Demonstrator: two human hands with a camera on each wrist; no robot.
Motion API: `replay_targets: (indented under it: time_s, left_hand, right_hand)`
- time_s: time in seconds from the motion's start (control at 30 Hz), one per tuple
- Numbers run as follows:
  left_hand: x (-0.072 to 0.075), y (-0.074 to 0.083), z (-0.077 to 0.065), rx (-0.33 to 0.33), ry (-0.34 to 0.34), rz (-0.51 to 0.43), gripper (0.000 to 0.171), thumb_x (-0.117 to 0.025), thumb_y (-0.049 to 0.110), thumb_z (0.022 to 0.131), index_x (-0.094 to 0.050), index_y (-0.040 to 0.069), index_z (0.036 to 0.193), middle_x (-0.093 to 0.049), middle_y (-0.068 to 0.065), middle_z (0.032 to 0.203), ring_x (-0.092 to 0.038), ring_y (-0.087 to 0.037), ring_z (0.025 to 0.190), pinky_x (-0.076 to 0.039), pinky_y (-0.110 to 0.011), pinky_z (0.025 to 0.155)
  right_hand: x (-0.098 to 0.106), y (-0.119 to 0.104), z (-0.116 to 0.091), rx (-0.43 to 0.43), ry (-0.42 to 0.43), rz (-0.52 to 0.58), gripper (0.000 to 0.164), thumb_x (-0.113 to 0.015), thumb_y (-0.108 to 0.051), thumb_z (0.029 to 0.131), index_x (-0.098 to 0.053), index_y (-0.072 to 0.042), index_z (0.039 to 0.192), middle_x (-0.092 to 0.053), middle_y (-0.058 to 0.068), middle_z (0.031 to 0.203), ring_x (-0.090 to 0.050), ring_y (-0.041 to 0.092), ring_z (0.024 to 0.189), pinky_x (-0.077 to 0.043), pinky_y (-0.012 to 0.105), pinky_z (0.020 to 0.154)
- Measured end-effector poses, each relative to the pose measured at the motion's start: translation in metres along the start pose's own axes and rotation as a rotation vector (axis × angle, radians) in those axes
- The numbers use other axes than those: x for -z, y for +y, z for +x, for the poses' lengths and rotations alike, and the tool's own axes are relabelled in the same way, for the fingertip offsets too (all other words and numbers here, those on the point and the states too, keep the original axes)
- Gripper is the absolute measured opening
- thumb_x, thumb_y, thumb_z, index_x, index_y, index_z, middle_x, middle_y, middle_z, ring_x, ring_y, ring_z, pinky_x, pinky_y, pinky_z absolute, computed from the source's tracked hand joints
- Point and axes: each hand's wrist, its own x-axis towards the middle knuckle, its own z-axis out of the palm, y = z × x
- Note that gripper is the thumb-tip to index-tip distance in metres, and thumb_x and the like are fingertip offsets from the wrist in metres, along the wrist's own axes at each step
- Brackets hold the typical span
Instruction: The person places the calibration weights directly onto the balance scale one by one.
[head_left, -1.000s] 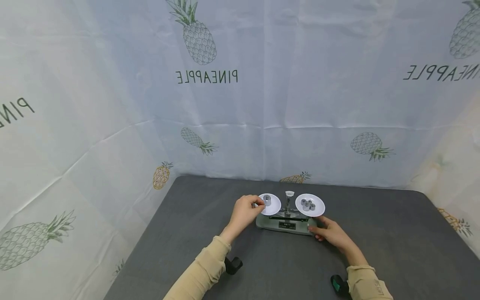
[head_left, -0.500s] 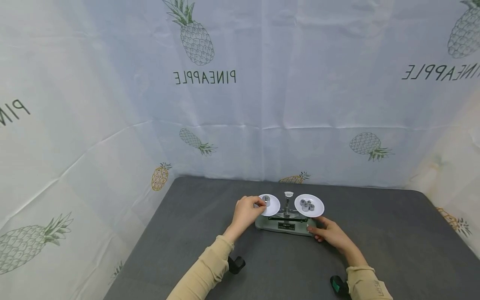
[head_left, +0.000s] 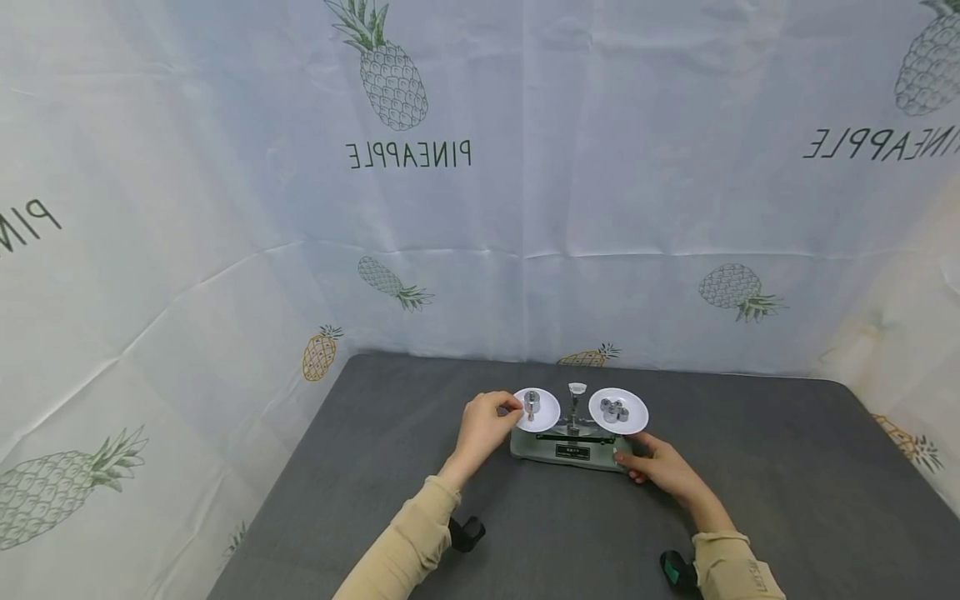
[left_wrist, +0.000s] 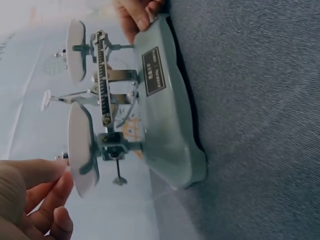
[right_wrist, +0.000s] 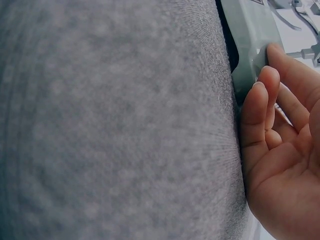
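Note:
A balance scale with a grey-green base (head_left: pixel 542 447) carries two white pans. On the left pan (head_left: pixel 550 417) stands a silver weight (head_left: pixel 532 398), with a small copper-coloured piece (head_left: pixel 530 414) in front of it. My left hand (head_left: pixel 483 423) is bent at that pan's left rim, thumb and fingertips close to the small piece, nothing visibly held. Several silver weights (head_left: pixel 614 411) sit grouped on the right pan (head_left: pixel 638 414). With my right hand (right_wrist: pixel 290 155) I grip the right end of the base, fingertips on the green casing.
The scale stands on a dark grey table (head_left: pixel 555 533), towards its back edge. Behind and beside it hangs a pale curtain (head_left: pixel 600 200) printed with pineapples. Black straps (head_left: pixel 467 533) show at both wrists, under beige sleeves.
My left hand has drawn slightly left from over the left pan, and the small copper-coloured piece now shows beside the silver weight. The right hand stays on the base.

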Motion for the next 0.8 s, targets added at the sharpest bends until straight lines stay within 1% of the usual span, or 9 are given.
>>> replay_targets:
  time_s: [0.03, 0.13, 0.23, 0.27, 0.33, 0.4, 0.57, 0.8]
  left_hand:
    - [0.001, -0.002, -0.001, -0.003, 0.010, -0.015, 0.005, -0.070, 0.017, 0.081, -0.073, 0.014, 0.083, -0.071, 0.001, 0.080, -0.062, -0.019, 0.079, -0.044, -0.029, 0.076]
    - [0.003, -0.006, -0.004, 0.000, 0.045, -0.045, 0.005, -0.069, 0.015, 0.081, -0.072, 0.012, 0.084, -0.069, -0.001, 0.080, -0.062, -0.022, 0.079, -0.045, -0.030, 0.075]
    - [0.004, -0.010, -0.008, 0.033, 0.070, -0.069, 0.009, -0.068, 0.014, 0.082, -0.070, 0.010, 0.089, -0.066, -0.003, 0.082, -0.056, -0.014, 0.065, -0.044, -0.024, 0.068]
    - [0.004, -0.011, -0.009, 0.050, 0.073, -0.071, 0.011, -0.068, 0.015, 0.082, -0.070, 0.009, 0.091, -0.065, -0.004, 0.084, -0.052, -0.011, 0.062, -0.041, -0.021, 0.061]
    - [0.005, -0.012, -0.010, 0.078, 0.068, -0.082, 0.016, -0.068, 0.016, 0.082, -0.068, 0.007, 0.096, -0.064, -0.006, 0.086, -0.043, -0.004, 0.055, -0.038, -0.017, 0.054]
    - [0.004, -0.014, -0.012, 0.097, 0.051, -0.091, 0.019, -0.067, 0.017, 0.083, -0.068, 0.005, 0.098, -0.064, -0.008, 0.088, -0.039, -0.001, 0.052, -0.036, -0.017, 0.051]
    - [0.002, -0.017, -0.014, 0.107, 0.015, -0.088, 0.020, -0.066, 0.019, 0.085, -0.068, 0.005, 0.099, -0.066, -0.006, 0.089, -0.040, 0.000, 0.053, -0.036, -0.017, 0.051]
    - [-0.001, -0.018, -0.014, 0.087, 0.014, -0.087, 0.018, -0.066, 0.019, 0.084, -0.070, 0.005, 0.097, -0.066, -0.004, 0.085, -0.040, 0.003, 0.054, -0.037, -0.016, 0.053]
  right_hand:
    - [0.000, 0.000, 0.000, 0.001, 0.000, 0.001, 0.068, -0.064, -0.023, 0.088, -0.031, 0.009, 0.139, -0.063, 0.007, 0.084, -0.054, 0.012, 0.065, -0.049, 0.027, 0.060]
    - [0.000, -0.002, -0.001, 0.005, 0.000, 0.007, 0.068, -0.064, -0.023, 0.088, -0.031, 0.009, 0.139, -0.062, 0.007, 0.083, -0.054, 0.012, 0.065, -0.048, 0.027, 0.059]
    - [0.000, -0.003, -0.002, 0.007, -0.003, 0.021, 0.069, -0.065, -0.022, 0.087, -0.031, 0.009, 0.139, -0.062, 0.006, 0.082, -0.053, 0.011, 0.064, -0.048, 0.026, 0.059]
    - [0.000, -0.003, -0.002, 0.009, -0.004, 0.024, 0.069, -0.065, -0.022, 0.087, -0.031, 0.008, 0.139, -0.062, 0.006, 0.082, -0.053, 0.011, 0.064, -0.048, 0.026, 0.059]
    - [0.000, -0.004, -0.002, 0.010, -0.005, 0.030, 0.069, -0.065, -0.022, 0.087, -0.030, 0.008, 0.139, -0.062, 0.006, 0.082, -0.053, 0.010, 0.064, -0.048, 0.026, 0.059]
    - [0.000, -0.004, -0.002, 0.011, -0.004, 0.029, 0.070, -0.065, -0.022, 0.087, -0.030, 0.008, 0.140, -0.061, 0.006, 0.082, -0.053, 0.011, 0.064, -0.048, 0.026, 0.059]
    - [-0.001, -0.004, -0.002, 0.005, -0.001, 0.025, 0.070, -0.065, -0.023, 0.087, -0.029, 0.009, 0.140, -0.061, 0.006, 0.082, -0.053, 0.011, 0.064, -0.048, 0.026, 0.060]
    - [-0.001, -0.004, -0.003, 0.004, -0.004, 0.012, 0.071, -0.064, -0.024, 0.088, -0.029, 0.008, 0.140, -0.061, 0.006, 0.082, -0.053, 0.011, 0.065, -0.047, 0.026, 0.060]
